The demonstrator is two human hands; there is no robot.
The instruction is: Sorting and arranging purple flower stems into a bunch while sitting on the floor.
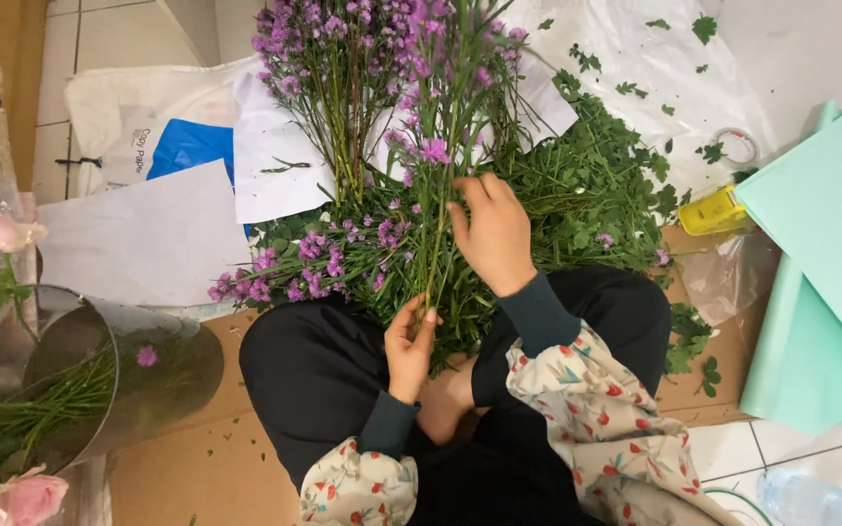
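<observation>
Left hand [409, 343] gripped the purple flower stems [433, 244] while right hand [492, 232] pinched them higher; thin stems risked snapping.

You have one view only, from the camera on your head, looking almost straight down and close in. Your crossed legs [460, 390] fill 6 o'clock, your hands [450, 282] sit near centre, and the tiled floor [109, 39] with the flower stems [363, 88] runs out toward 12 o'clock.
</observation>
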